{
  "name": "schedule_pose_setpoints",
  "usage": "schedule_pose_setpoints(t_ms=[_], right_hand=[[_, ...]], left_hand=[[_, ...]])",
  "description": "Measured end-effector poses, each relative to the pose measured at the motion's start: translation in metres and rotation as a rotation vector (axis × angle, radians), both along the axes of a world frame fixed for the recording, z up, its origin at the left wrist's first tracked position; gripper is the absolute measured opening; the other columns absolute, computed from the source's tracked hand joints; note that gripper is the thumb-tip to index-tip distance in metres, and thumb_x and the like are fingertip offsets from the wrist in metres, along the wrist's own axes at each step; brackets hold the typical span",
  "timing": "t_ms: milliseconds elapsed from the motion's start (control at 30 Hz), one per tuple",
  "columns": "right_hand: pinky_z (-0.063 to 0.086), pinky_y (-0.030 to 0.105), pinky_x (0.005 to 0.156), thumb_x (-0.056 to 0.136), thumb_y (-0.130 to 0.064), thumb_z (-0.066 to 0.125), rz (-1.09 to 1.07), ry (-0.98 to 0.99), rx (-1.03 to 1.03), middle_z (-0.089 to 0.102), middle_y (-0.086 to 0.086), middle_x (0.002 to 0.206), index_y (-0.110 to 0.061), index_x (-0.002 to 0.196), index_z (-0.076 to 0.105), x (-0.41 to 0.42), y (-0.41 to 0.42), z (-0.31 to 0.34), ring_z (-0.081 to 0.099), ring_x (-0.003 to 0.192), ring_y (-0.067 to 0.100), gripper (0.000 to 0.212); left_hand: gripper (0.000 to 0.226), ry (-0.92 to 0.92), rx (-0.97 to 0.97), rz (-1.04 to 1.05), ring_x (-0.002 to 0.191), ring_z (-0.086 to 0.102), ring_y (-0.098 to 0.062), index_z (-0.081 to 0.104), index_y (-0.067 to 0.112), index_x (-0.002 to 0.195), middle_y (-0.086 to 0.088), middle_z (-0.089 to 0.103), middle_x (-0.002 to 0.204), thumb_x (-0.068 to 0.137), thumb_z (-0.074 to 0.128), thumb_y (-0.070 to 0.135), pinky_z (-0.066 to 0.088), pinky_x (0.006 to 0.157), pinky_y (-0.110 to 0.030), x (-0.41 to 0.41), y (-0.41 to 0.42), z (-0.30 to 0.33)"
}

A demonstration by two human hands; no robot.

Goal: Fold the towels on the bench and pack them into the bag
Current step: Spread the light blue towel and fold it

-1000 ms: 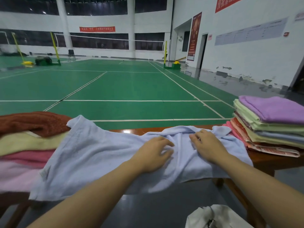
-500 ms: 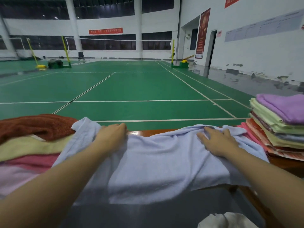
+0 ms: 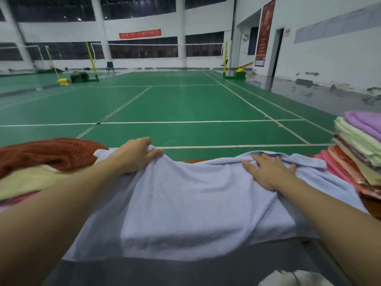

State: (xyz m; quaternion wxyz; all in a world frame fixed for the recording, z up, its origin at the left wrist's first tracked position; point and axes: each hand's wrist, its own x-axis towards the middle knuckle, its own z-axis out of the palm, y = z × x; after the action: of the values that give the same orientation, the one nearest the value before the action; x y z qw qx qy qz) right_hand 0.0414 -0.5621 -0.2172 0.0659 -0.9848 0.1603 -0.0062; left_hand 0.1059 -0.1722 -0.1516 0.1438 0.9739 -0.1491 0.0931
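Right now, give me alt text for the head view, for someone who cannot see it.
A light blue towel lies spread over the bench; the left hand grips its far left corner, and the right hand presses flat. Folded towels are stacked right.

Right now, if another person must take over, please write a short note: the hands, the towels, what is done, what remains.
Left hand grips the far left edge of the blue towel.
Right hand lies flat on it, fingers straight.
The towel is spread over the bench, not folded.
Loose towels lie at left, a folded stack at right.
The white bag sits below, near edge; nothing visibly packed.
Left: fold this towel, then the rest, and pack.
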Motion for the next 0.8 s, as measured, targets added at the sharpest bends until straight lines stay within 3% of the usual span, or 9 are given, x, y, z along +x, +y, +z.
schedule_pose_setpoints(t_ms=[133,233,333,400,467,533,600,667,800], right_hand=[[0.01,0.069,0.117,0.082,-0.091,0.01,0.032,0.027,-0.04,0.002,-0.012,0.169,-0.045,0.158,0.012,0.003,-0.007,0.002,0.009,0.154,0.037,0.089],[0.004,0.071,0.117,0.079,-0.094,0.009,0.024,0.038,-0.064,-0.006,-0.01,0.169,-0.047,0.157,0.014,0.002,-0.011,0.006,0.005,0.154,0.04,0.091],[-0.003,0.072,0.115,0.081,-0.091,0.006,0.012,0.0,-0.115,-0.013,-0.009,0.169,-0.047,0.157,0.016,0.002,-0.013,0.008,-0.002,0.154,0.041,0.089],[-0.002,0.073,0.115,0.082,-0.089,0.005,-0.026,-0.018,-0.098,-0.006,-0.008,0.169,-0.046,0.157,0.019,0.002,-0.015,0.008,0.001,0.153,0.042,0.087],[-0.002,0.076,0.113,0.082,-0.089,0.004,-0.088,-0.05,-0.065,0.01,-0.007,0.169,-0.043,0.155,0.025,0.003,-0.019,0.006,0.012,0.152,0.041,0.089],[-0.002,0.077,0.111,0.081,-0.089,-0.001,-0.181,-0.119,-0.033,0.029,0.0,0.163,-0.038,0.152,0.035,0.005,-0.022,0.003,0.023,0.15,0.038,0.095],[0.001,0.075,0.114,0.083,-0.087,0.0,-0.259,-0.193,-0.006,0.038,0.009,0.157,-0.032,0.15,0.041,0.004,-0.025,0.001,0.029,0.147,0.038,0.096],[0.006,0.07,0.117,0.085,-0.085,0.002,-0.294,-0.249,0.014,0.031,0.016,0.159,-0.029,0.152,0.039,0.003,-0.026,0.0,0.024,0.148,0.039,0.095],[0.0,0.069,0.118,0.083,-0.085,-0.003,-0.317,-0.289,-0.005,0.01,0.011,0.167,-0.034,0.158,0.024,-0.002,-0.023,0.002,0.005,0.152,0.044,0.095]], left_hand=[[0.043,-0.064,0.038,-0.003,0.098,0.055,-0.029,0.045,0.025,0.109,0.0,0.055,0.1,0.091,0.058,0.061,0.041,0.084,-0.039,0.009,0.007,-0.006],[0.048,-0.325,0.211,-0.045,0.108,0.041,-0.027,0.049,0.025,0.117,0.001,0.039,0.107,0.087,0.065,0.059,0.028,0.096,-0.043,0.012,0.009,-0.017],[0.049,-0.622,0.236,-0.153,0.101,0.043,-0.029,0.056,0.019,0.114,-0.006,0.046,0.106,0.081,0.076,0.051,0.029,0.094,-0.044,0.013,0.007,-0.022],[0.042,-0.524,0.282,-0.104,0.105,0.05,-0.031,0.057,0.02,0.114,-0.008,0.053,0.108,0.093,0.058,0.056,0.035,0.096,-0.045,0.01,0.001,-0.018],[0.044,-0.284,0.343,0.09,0.108,0.057,-0.032,0.061,0.019,0.111,-0.01,0.058,0.111,0.102,0.037,0.055,0.042,0.093,-0.044,0.012,0.0,-0.008],[0.047,-0.084,0.383,0.219,0.1,0.061,-0.034,0.066,0.017,0.097,-0.013,0.063,0.108,0.097,0.037,0.054,0.049,0.09,-0.04,0.017,0.009,0.003],[0.044,0.097,0.367,0.222,0.087,0.063,-0.032,0.065,0.017,0.082,-0.01,0.067,0.096,0.084,0.047,0.057,0.054,0.084,-0.037,0.019,0.015,0.01],[0.035,0.173,0.333,0.151,0.085,0.062,-0.03,0.065,0.019,0.078,-0.008,0.067,0.09,0.086,0.059,0.052,0.052,0.077,-0.032,0.018,0.015,0.016],[0.037,0.044,0.128,0.032,0.081,0.055,-0.031,0.059,0.014,0.083,-0.006,0.059,0.085,0.097,0.057,0.048,0.041,0.07,-0.034,0.015,0.011,0.025]])
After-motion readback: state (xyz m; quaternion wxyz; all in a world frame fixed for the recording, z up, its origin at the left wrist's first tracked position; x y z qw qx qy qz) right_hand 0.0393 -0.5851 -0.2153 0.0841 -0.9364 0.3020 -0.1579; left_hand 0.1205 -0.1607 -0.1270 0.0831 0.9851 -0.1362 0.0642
